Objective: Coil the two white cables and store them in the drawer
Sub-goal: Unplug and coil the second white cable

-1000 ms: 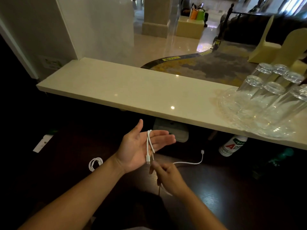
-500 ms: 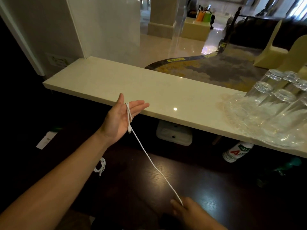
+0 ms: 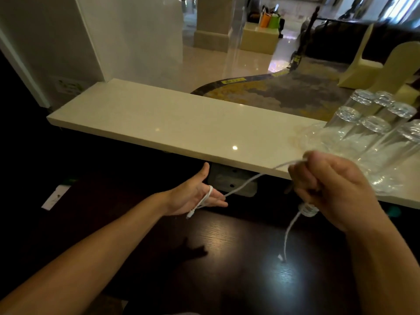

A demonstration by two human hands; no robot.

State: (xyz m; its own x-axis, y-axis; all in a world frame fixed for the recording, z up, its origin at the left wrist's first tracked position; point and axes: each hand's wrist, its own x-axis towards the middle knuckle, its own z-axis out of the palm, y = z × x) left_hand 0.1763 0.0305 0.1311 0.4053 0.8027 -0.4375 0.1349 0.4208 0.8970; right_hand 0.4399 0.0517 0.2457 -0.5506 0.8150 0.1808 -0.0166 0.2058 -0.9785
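Note:
A white cable [image 3: 250, 181] stretches taut between my two hands above the dark wooden desk [image 3: 227, 269]. My left hand [image 3: 193, 196] is held palm up with fingers extended, and one end of the cable is looped around those fingers, its plug hanging just below the palm. My right hand [image 3: 334, 189] is a closed fist on the cable, raised near the counter's edge. The free tail drops from that fist and ends in a plug just above the desk. The second white cable and the drawer are not in view.
A cream stone counter [image 3: 181, 123] runs across just beyond my hands. Several upturned clear glasses [image 3: 372, 126] stand on its right end. A grey box [image 3: 229, 180] sits under the counter and a white card [image 3: 54, 196] lies at the left.
My right hand rose from the bottom edge to the right, up near the counter, pulling the cable along. My left hand dropped lower, loop still round its fingers. The coiled cable has passed out of sight.

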